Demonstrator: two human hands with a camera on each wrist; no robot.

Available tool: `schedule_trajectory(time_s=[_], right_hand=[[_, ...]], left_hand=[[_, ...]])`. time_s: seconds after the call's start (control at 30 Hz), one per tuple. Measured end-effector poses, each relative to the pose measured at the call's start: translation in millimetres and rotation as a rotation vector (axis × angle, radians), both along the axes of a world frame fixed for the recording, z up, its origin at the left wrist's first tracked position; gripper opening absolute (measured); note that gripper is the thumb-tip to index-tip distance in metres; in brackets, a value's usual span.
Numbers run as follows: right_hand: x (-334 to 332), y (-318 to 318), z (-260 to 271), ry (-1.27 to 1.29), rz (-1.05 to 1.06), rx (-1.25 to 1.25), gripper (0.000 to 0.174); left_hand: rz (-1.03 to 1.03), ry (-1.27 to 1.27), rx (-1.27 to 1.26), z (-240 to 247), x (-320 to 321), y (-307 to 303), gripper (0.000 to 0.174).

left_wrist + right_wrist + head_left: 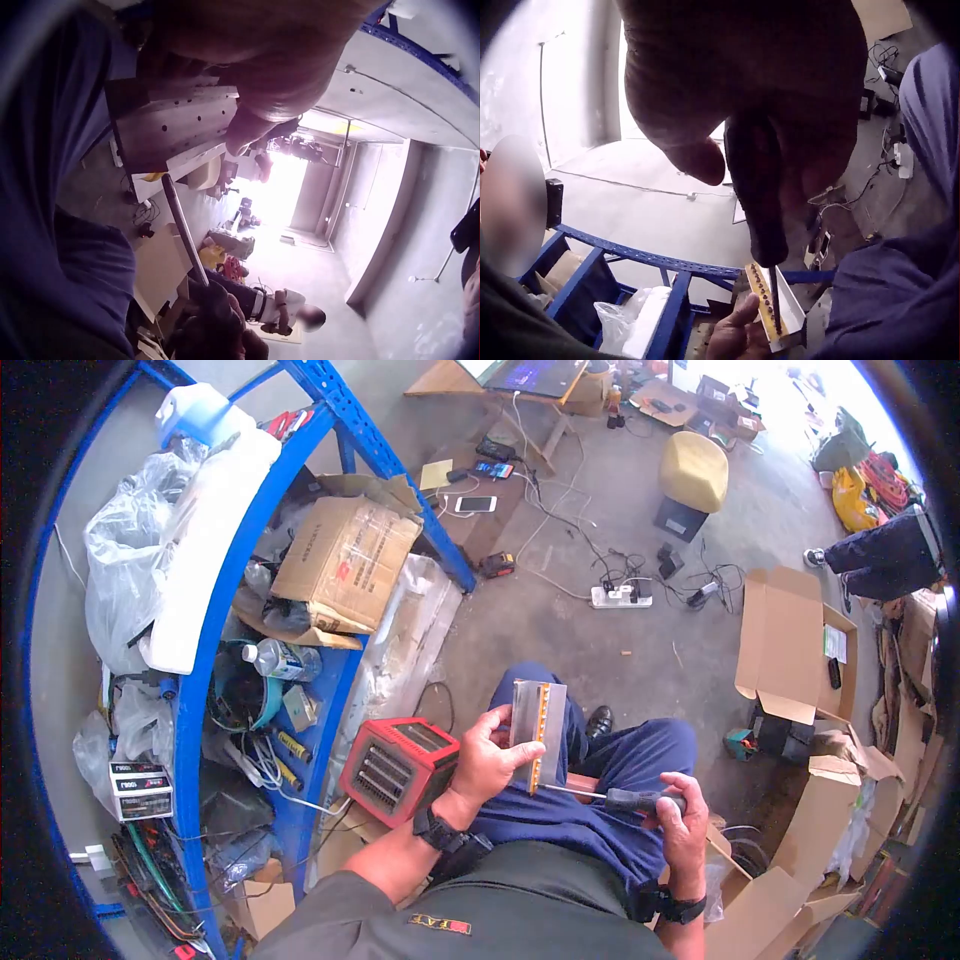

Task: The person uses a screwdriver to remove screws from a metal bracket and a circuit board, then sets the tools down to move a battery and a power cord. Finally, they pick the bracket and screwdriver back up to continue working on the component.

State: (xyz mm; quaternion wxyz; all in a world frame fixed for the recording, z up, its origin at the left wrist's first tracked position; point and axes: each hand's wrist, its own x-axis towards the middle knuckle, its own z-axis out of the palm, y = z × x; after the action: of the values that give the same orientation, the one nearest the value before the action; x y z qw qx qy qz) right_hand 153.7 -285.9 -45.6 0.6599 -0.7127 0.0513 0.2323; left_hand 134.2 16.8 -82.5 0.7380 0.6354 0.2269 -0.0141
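In the head view my left hand grips a flat metal piece with a yellow strip along it, held above my lap. My right hand holds the dark handle of a screwdriver, whose shaft reaches left to the lower end of the strip. Holes show in the metal piece in the left wrist view, with the shaft at its lower corner. In the right wrist view the tip meets the strip near the end of a row of dark dots; exact contact is hard to tell.
A red heater stands by my left forearm, beside a blue shelf with boxes and bags. Open cardboard boxes lie at the right. A power strip with cables is on the floor ahead. Another person stands at the far right.
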Motion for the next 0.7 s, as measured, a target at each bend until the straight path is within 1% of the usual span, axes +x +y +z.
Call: schedule_trajectory(time_s=[0.03, 0.07, 0.17, 0.23, 0.37, 0.43, 0.47, 0.57, 0.63, 0.7], right_hand=[[0, -2, -1, 0.059, 0.012, -0.045, 0.045], [0, -3, -2, 0.059, 0.014, -0.044, 0.045], [-2, 1, 2, 0.02, 0.035, 0.003, 0.043], [-4, 3, 1, -0.11, 0.006, 0.081, 0.041], [-4, 0, 6, -0.087, 0.0, 0.053, 0.044], [-3, -10, 6, 0.155, 0.078, -0.045, 0.048], [-4, -10, 5, 0.154, 0.078, -0.043, 0.048], [-5, -5, 4, 0.101, 0.059, 0.021, 0.046], [-6, -5, -1, -0.12, 0.075, 0.044, 0.038], [-6, -5, 0, -0.124, 0.077, 0.036, 0.039]], left_hand=[[0.002, -0.004, 0.009, 0, 0, 0, 0.054], [0.005, -0.007, 0.018, -1, 0, 0, 0.053], [0.015, -0.015, -0.003, 3, 0, -1, 0.054], [0.013, -0.009, -0.007, 1, 0, -2, 0.054], [0.009, -0.018, -0.006, 1, -3, -4, 0.055], [0.013, -0.018, -0.027, 0, -3, -4, 0.055], [0.018, -0.017, -0.046, 0, -4, -3, 0.055], [0.02, 0.001, -0.014, 4, -5, -1, 0.055], [0.021, 0.005, -0.011, 9, -4, -1, 0.055], [0.017, 0.009, -0.011, 9, -4, -2, 0.055]])
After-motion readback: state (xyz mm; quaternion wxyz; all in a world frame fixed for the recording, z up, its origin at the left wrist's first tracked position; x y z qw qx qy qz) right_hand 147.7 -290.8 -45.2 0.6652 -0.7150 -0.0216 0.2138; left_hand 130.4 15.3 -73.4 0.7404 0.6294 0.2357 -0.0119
